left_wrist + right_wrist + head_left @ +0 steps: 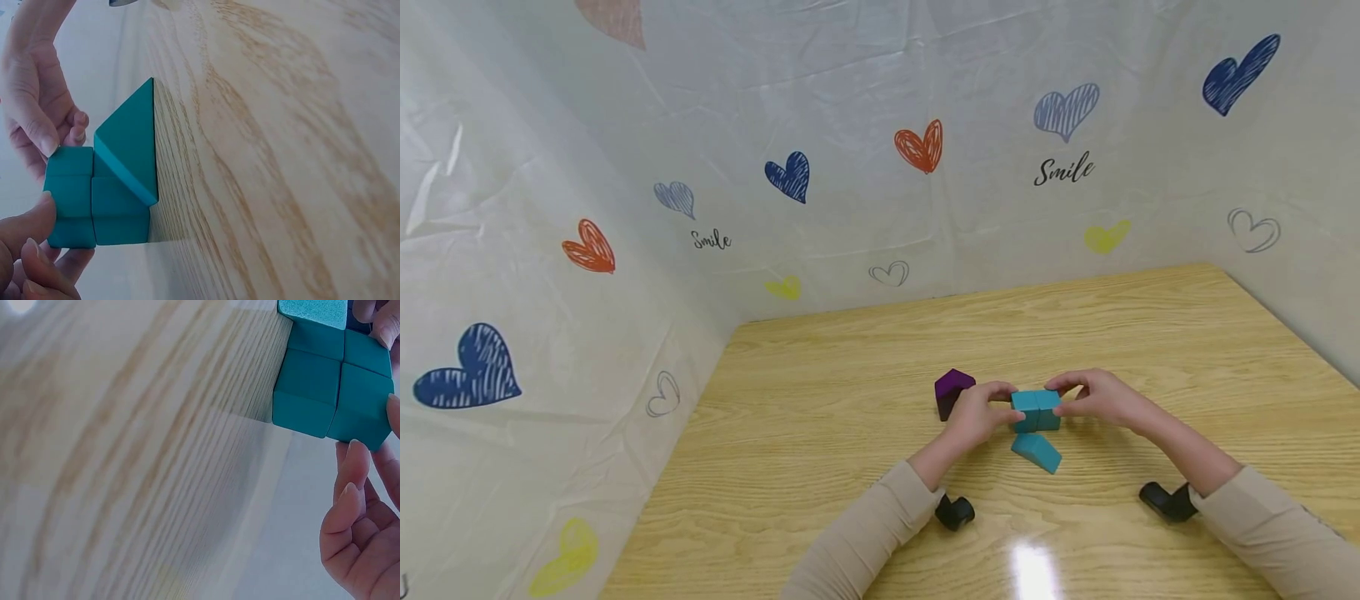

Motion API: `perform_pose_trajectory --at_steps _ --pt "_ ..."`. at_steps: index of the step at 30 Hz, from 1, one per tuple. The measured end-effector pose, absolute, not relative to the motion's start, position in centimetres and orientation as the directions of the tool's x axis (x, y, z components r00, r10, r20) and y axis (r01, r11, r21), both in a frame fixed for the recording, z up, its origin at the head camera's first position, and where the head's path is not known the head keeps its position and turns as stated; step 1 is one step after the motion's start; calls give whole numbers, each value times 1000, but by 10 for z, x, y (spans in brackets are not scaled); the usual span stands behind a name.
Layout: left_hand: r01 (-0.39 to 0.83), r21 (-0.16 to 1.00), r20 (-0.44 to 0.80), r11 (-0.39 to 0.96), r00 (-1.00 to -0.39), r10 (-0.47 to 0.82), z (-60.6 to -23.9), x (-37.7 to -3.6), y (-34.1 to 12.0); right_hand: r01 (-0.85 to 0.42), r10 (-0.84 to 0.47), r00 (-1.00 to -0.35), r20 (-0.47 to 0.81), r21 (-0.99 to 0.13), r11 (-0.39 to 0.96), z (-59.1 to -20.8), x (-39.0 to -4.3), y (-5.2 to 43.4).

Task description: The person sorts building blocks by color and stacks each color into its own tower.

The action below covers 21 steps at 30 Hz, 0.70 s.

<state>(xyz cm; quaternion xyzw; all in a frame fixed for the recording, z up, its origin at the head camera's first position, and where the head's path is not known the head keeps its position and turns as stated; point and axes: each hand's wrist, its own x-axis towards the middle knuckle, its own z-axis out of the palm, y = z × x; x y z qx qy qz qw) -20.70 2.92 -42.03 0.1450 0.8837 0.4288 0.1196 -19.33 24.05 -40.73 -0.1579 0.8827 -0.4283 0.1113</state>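
Several teal blocks (1036, 412) stand close together in two layers. My left hand (973, 414) grips the upper left teal block (70, 194), thumb on its near side and fingers behind. On the other side, my right hand (1099, 396) holds the upper right teal block (365, 403) between thumb and fingers. The upper blocks sit flush on the lower teal blocks (306, 390). A teal triangular block (1037, 452) lies on the table just in front of them; in the left wrist view it hides part of the lower layer.
A dark purple block with a peaked top (953, 385) stands behind the left hand, partly hidden by it. Black devices (955, 512) sit at both wrists. The wood-grain table (820, 433) ends at a white sheet (850, 225) printed with hearts, behind and at the sides.
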Motion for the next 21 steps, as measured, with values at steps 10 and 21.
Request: perform_pose_trajectory --at_steps 10,21 --pt "172 789 -76 590 -925 371 -419 -205 27 -237 -358 -934 -9 -732 638 -402 -186 245" --pt "141 825 -85 548 -926 367 -419 -206 25 -339 -400 -916 -2 -530 778 -401 -159 235"
